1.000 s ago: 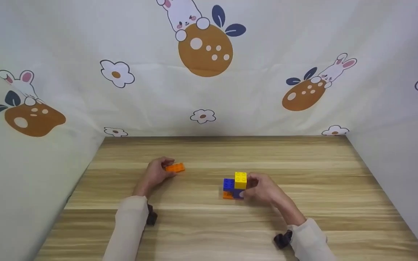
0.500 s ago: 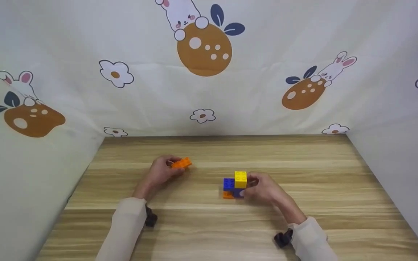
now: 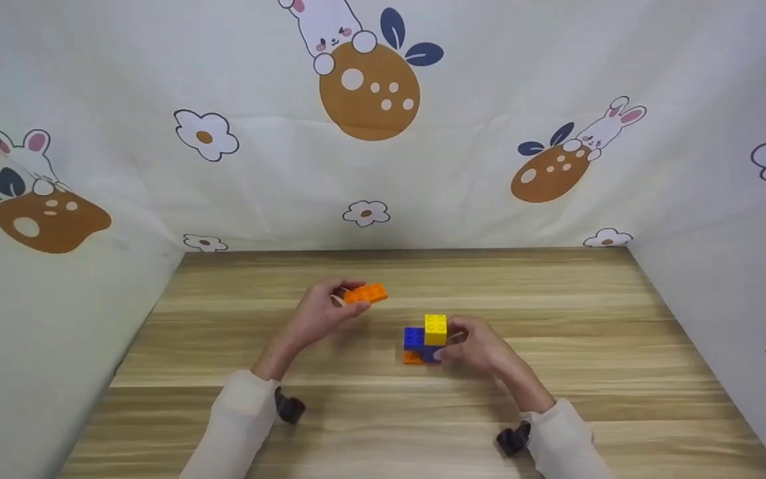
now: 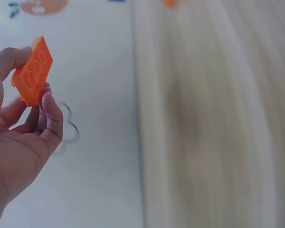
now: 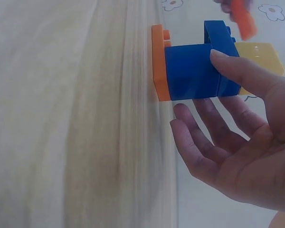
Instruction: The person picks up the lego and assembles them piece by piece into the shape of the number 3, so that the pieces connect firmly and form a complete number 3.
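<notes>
My left hand (image 3: 322, 311) pinches an orange building brick (image 3: 366, 293) by one end, thumb on one side and fingers on the other. The left wrist view shows the hollow underside of this orange brick (image 4: 38, 70), raised above the table. To its right, my right hand (image 3: 479, 346) grips a stack of bricks, its thumb on the blue bricks (image 5: 192, 71). A thin orange brick (image 5: 160, 64) forms the stack's base. A yellow brick (image 3: 435, 329) with studs on top crowns it, over the right side. The blue layer's left part (image 3: 413, 336) shows bare studs.
Both hands are over a wood-grain table (image 3: 356, 426). A pale curtain (image 3: 276, 179) with rabbit and flower prints encloses its back and sides. A small black camera sits at each wrist, one on the left (image 3: 290, 406) and one on the right (image 3: 513, 440).
My left hand has lifted the orange brick and carried it right, closer to the stack, tilting it on the way. The right hand and the stack have stayed in place.
</notes>
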`<act>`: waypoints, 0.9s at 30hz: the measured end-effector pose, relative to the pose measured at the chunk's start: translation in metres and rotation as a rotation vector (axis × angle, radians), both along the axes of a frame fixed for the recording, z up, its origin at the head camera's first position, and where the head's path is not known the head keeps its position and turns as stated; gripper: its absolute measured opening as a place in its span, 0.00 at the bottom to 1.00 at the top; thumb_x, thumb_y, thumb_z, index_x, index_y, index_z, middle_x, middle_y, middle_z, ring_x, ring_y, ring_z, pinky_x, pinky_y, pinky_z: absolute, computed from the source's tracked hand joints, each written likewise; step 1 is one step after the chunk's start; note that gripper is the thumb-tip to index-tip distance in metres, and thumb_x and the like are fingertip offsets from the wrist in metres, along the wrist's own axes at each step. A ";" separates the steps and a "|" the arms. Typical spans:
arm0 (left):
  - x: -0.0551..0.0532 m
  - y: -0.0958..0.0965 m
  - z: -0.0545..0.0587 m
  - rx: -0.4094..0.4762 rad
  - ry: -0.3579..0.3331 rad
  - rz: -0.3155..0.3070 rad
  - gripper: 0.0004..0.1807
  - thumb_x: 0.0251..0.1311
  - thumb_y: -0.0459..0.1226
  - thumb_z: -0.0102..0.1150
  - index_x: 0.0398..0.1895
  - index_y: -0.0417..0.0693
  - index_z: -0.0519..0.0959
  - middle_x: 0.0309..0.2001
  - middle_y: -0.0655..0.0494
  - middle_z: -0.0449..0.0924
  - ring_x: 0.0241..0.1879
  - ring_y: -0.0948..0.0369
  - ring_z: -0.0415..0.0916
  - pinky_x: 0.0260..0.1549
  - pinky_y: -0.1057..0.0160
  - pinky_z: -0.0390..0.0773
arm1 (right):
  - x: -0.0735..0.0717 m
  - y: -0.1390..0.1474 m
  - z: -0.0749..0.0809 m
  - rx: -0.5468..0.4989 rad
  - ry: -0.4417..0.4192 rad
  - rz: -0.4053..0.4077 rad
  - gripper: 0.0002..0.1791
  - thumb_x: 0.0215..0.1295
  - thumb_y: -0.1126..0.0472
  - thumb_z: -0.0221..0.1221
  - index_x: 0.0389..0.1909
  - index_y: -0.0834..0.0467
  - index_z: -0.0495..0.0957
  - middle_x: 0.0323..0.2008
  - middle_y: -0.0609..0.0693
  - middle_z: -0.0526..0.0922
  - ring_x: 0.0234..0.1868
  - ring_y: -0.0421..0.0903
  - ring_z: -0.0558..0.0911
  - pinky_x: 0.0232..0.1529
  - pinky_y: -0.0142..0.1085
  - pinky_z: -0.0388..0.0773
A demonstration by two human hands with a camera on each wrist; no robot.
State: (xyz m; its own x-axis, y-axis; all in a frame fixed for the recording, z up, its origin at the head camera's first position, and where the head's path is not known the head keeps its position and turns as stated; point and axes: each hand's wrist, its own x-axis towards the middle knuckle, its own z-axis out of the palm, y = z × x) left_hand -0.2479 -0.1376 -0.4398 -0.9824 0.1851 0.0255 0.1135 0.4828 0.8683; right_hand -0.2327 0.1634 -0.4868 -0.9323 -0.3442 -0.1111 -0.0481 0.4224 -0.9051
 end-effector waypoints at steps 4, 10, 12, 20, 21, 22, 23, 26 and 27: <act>0.005 0.014 0.010 -0.001 0.019 -0.033 0.25 0.60 0.46 0.70 0.59 0.49 0.80 0.52 0.53 0.82 0.45 0.58 0.75 0.44 0.65 0.78 | -0.001 0.000 0.000 0.007 0.003 -0.006 0.21 0.51 0.68 0.72 0.49 0.62 0.82 0.45 0.58 0.87 0.46 0.49 0.84 0.50 0.41 0.81; 0.016 0.033 0.021 0.045 0.041 -0.049 0.26 0.62 0.46 0.68 0.61 0.47 0.78 0.53 0.50 0.80 0.48 0.57 0.76 0.48 0.60 0.81 | -0.001 0.001 -0.001 -0.005 -0.011 -0.021 0.22 0.51 0.67 0.72 0.50 0.61 0.82 0.47 0.58 0.86 0.46 0.50 0.83 0.48 0.40 0.81; 0.020 0.040 0.021 0.050 0.033 -0.071 0.26 0.62 0.48 0.67 0.61 0.48 0.78 0.54 0.51 0.80 0.49 0.57 0.76 0.49 0.60 0.81 | 0.000 0.002 -0.002 0.004 -0.016 -0.021 0.23 0.52 0.66 0.73 0.51 0.60 0.82 0.48 0.57 0.86 0.48 0.50 0.83 0.50 0.41 0.81; 0.020 0.063 0.016 0.021 -0.013 -0.174 0.22 0.63 0.48 0.66 0.59 0.53 0.80 0.55 0.57 0.81 0.51 0.58 0.75 0.54 0.56 0.79 | -0.002 0.002 -0.003 0.024 0.005 -0.003 0.22 0.53 0.65 0.72 0.51 0.58 0.83 0.49 0.56 0.86 0.50 0.52 0.84 0.55 0.47 0.81; 0.019 0.066 0.014 0.021 -0.011 -0.181 0.22 0.64 0.47 0.66 0.59 0.53 0.80 0.54 0.57 0.81 0.51 0.58 0.75 0.55 0.56 0.78 | -0.002 0.002 -0.003 0.029 0.009 -0.002 0.22 0.53 0.65 0.72 0.51 0.58 0.83 0.49 0.56 0.86 0.50 0.52 0.84 0.55 0.47 0.81; 0.019 0.068 0.013 0.018 -0.003 -0.186 0.21 0.63 0.47 0.66 0.58 0.53 0.81 0.53 0.57 0.82 0.50 0.58 0.75 0.54 0.56 0.79 | -0.002 0.002 -0.003 0.032 0.009 0.004 0.21 0.53 0.64 0.72 0.50 0.58 0.83 0.49 0.56 0.86 0.50 0.52 0.84 0.55 0.47 0.81; 0.018 0.070 0.011 0.016 0.007 -0.193 0.20 0.63 0.46 0.66 0.57 0.53 0.82 0.53 0.57 0.82 0.50 0.58 0.75 0.53 0.56 0.79 | -0.002 0.002 -0.003 0.032 0.006 0.007 0.21 0.54 0.64 0.72 0.50 0.59 0.82 0.49 0.56 0.86 0.51 0.52 0.84 0.55 0.47 0.81; 0.017 0.074 0.005 0.018 0.030 -0.211 0.19 0.63 0.46 0.67 0.56 0.53 0.83 0.52 0.57 0.82 0.49 0.59 0.75 0.51 0.56 0.80 | -0.002 0.003 -0.002 0.028 0.001 0.012 0.20 0.54 0.64 0.72 0.49 0.60 0.82 0.49 0.57 0.86 0.51 0.52 0.84 0.55 0.46 0.81; 0.017 0.075 0.003 0.017 0.036 -0.217 0.19 0.63 0.46 0.67 0.55 0.53 0.83 0.52 0.57 0.82 0.49 0.59 0.76 0.50 0.57 0.81 | -0.001 0.003 -0.002 0.026 -0.002 0.012 0.20 0.54 0.64 0.72 0.49 0.60 0.82 0.49 0.57 0.86 0.51 0.52 0.84 0.54 0.46 0.81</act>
State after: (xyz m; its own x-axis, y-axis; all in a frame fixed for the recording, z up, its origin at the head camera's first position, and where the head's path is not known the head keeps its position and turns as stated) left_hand -0.2314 -0.0626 -0.4371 -0.9180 0.3911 0.0651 0.2444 0.4290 0.8696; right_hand -0.2339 0.1662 -0.4891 -0.9278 -0.3526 -0.1221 -0.0514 0.4449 -0.8941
